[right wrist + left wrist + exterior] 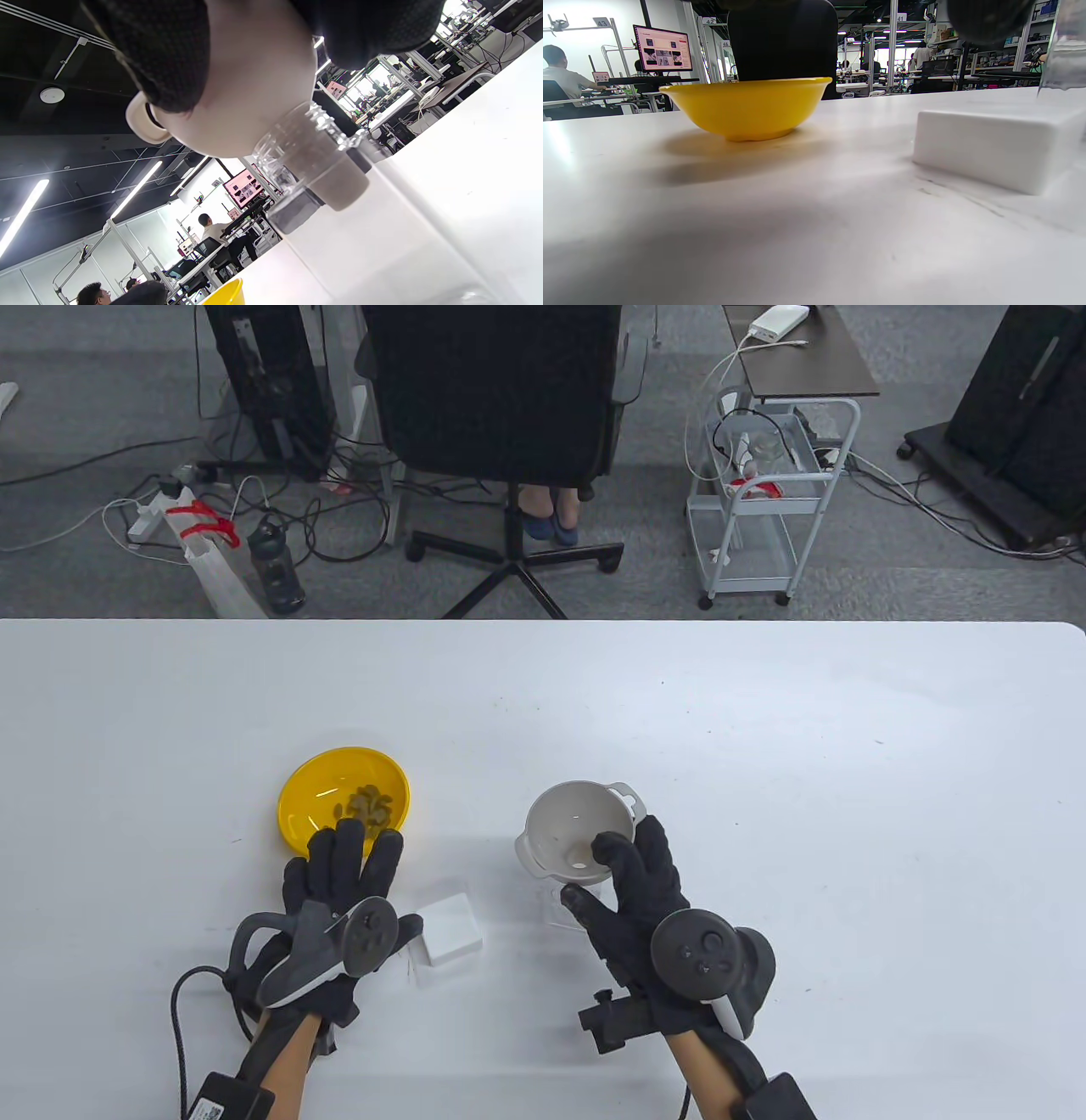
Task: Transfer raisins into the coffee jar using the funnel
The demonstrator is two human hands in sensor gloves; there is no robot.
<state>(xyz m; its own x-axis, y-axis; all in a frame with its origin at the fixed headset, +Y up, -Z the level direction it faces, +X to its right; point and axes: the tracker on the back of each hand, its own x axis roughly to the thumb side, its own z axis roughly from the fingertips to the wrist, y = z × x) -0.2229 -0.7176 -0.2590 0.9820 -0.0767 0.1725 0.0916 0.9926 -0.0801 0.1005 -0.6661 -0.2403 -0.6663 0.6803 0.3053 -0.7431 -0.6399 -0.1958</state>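
raisins (371,803) in yellow bowl (307,797) just beyond spread left fingers (344,848); right fingers (615,848) gripping funnel (560,814)

Glossy yellow plastic bowl (344,806), matt grey funnel (579,833) (likely plastic), clear ribbed jar (314,156), smooth white table (764,729).

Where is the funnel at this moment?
In the table view the funnel sits right of centre, its spout in the mouth of the clear jar, held at the rim by the right hand; the yellow bowl lies to its left.
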